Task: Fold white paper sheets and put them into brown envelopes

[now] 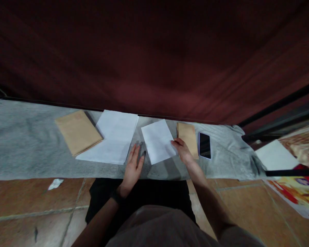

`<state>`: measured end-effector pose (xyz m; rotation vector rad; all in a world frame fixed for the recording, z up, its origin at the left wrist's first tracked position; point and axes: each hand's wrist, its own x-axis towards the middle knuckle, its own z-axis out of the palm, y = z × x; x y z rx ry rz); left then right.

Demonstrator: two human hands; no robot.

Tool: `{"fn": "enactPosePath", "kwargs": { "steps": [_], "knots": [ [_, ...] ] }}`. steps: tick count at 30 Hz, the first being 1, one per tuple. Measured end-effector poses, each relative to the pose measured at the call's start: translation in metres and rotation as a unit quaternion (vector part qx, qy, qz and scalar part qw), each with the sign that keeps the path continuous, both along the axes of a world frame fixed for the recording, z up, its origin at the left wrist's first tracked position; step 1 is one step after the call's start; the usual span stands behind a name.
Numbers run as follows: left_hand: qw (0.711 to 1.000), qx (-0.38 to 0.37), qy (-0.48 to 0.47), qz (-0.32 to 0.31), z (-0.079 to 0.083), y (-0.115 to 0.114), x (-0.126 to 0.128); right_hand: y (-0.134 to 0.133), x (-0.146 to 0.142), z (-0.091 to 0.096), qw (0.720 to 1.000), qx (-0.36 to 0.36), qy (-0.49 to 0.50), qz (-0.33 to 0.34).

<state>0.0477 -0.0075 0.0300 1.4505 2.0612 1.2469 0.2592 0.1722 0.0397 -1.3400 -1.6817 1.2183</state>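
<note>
My right hand pinches the right edge of a folded white sheet of paper, which lies tilted on the grey cloth. Just beyond that hand is a small stack of brown paper, partly covered by my wrist. My left hand rests on the cloth with its fingers stretched out, holding nothing. It lies beside the larger white sheets. On the left corner of those sheets sits a thicker brown paper stack.
A phone lies to the right of the brown stack. The narrow grey-covered surface backs onto a dark red curtain. At far right are black bars, a white sheet and a colourful printed box.
</note>
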Motion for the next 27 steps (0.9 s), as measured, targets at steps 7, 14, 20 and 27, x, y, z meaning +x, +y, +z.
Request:
{"fn": "enactPosePath", "kwargs": {
  "steps": [7,14,20,27],
  "knots": [
    [0.931,-0.051,-0.352,0.079,-0.006,0.008,0.017,-0.052,-0.002,-0.031,0.998,-0.035,0.020,-0.045],
    [0.949,-0.040,-0.303,0.078,-0.008,0.016,0.003,-0.073,0.002,-0.019,0.989,0.095,-0.114,-0.019],
    [0.955,-0.025,-0.287,0.075,-0.003,0.019,-0.010,-0.088,0.015,-0.006,0.931,0.241,-0.186,0.201],
    [0.961,-0.030,-0.267,0.065,-0.013,0.018,-0.013,-0.101,0.020,-0.004,0.884,0.313,-0.233,0.258]
  ]
}}
